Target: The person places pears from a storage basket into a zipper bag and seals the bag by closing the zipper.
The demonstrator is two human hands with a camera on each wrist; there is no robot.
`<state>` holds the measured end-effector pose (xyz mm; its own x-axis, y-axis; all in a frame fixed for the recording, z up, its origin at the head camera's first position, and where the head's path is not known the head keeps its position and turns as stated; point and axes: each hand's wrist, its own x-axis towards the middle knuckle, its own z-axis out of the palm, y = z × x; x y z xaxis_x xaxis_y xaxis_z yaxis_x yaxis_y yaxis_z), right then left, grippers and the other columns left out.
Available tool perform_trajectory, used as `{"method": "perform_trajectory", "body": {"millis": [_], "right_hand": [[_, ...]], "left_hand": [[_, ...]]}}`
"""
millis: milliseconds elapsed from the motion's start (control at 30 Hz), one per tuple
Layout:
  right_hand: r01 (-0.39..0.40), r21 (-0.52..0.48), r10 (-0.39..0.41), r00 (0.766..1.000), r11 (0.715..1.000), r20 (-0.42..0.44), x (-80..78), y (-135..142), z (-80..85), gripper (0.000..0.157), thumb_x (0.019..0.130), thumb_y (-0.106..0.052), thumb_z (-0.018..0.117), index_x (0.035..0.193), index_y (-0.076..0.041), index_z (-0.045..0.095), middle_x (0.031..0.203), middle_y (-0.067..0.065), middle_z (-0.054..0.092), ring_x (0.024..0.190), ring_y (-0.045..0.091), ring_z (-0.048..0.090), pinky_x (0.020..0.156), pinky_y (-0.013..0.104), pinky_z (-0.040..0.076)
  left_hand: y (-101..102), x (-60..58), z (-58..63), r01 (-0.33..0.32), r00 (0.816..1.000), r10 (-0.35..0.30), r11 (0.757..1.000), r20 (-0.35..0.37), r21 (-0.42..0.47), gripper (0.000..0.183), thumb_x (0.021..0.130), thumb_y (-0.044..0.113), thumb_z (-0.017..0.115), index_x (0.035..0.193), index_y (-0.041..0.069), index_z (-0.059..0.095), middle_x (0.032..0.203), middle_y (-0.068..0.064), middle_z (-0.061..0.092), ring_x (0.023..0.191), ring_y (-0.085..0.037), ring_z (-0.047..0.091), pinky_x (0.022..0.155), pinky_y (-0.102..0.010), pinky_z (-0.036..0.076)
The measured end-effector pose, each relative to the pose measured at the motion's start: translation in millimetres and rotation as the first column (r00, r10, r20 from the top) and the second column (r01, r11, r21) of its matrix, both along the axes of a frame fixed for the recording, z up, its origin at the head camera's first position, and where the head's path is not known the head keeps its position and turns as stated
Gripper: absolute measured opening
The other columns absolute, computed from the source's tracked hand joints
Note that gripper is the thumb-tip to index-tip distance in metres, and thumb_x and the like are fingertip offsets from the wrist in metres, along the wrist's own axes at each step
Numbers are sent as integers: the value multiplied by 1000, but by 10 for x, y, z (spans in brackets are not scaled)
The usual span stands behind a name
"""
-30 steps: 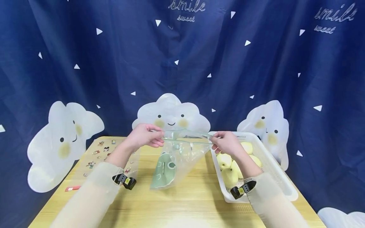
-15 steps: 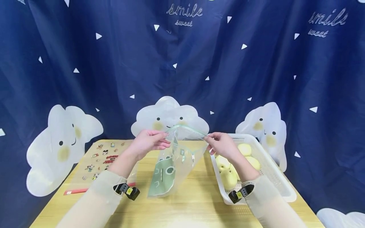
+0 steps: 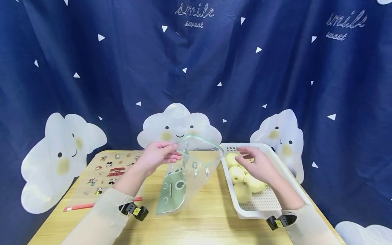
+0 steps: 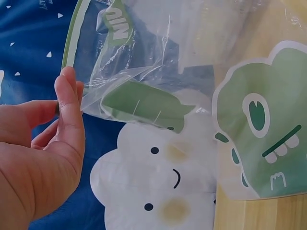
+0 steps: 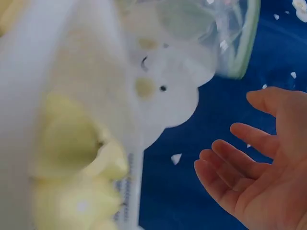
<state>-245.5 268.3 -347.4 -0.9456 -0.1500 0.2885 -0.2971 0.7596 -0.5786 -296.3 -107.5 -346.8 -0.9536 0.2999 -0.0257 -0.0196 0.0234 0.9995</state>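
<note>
A clear zip bag (image 3: pixel 196 183) with a green crocodile print hangs over the middle of the table, its green-edged mouth spread wide. My left hand (image 3: pixel 160 156) pinches the left corner of that mouth between thumb and fingers; the left wrist view shows the bag (image 4: pixel 259 120) falling away from those fingertips. Over the white basket (image 3: pixel 237 213) at the right, my right hand (image 3: pixel 257 165) has its fingers apart and nothing in them. Yellow-green pears (image 3: pixel 242 192) lie beneath it in the basket. In the right wrist view the bag's edge (image 5: pixel 247 43) is apart from the right fingertips.
Flat on the left of the wooden table (image 3: pixel 199 228) lies another clear bag (image 3: pixel 101 180) with cartoon prints and a red slider strip (image 3: pixel 79 207). A dark blue curtain (image 3: pixel 196 68) with white clouds hangs behind the table.
My right hand has let go of the bag's right corner and moved right, over the pears. The bag's mouth has opened wider, and my left hand still holds its corner.
</note>
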Motion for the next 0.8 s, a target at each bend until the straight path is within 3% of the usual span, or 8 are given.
{"method": "perform_trajectory", "body": {"millis": [200,433,533,667,800], "right_hand": [[-93,113,88,995,989,54,80,183,-273,48,101,-23,78,142,-1,69,139,24,72,115,44,74,99,60,62],[-185,220,131,962,958,241,171,234,-452,56,88,-21,89,141,-12,72,137,21,68,117,37,71,100,57,60],[-231,259,159,950,938,270,188,222,-495,57,82,-13,91,137,-13,76,129,15,70,112,28,69,98,49,59],[-240,301,162,951,923,262,196,203,-544,63,72,-2,88,133,-12,78,105,5,64,93,16,53,79,30,50],[-226,294,147,952,929,269,211,187,-587,64,65,2,87,126,-15,80,98,5,52,91,18,44,74,28,42]], "left_hand": [[-10,35,-20,-11,1000,11,1000,-3,11,40,110,15,67,140,-11,66,99,-10,84,86,-11,81,83,-23,67],[-8,43,-67,-10,1000,10,1000,-3,15,41,110,15,67,141,-12,65,98,-9,84,86,-11,81,83,-23,67],[-13,40,-78,-14,1000,14,1000,-3,20,40,110,15,67,140,-12,65,97,-9,84,85,-11,81,82,-23,67],[-11,39,-80,-15,1000,15,1000,1,17,40,110,15,67,140,-11,66,97,-9,84,86,-11,82,82,-24,67],[-9,39,-72,-14,1000,14,1000,5,14,40,110,16,67,141,-10,66,98,-9,84,86,-12,82,83,-24,67]]}}
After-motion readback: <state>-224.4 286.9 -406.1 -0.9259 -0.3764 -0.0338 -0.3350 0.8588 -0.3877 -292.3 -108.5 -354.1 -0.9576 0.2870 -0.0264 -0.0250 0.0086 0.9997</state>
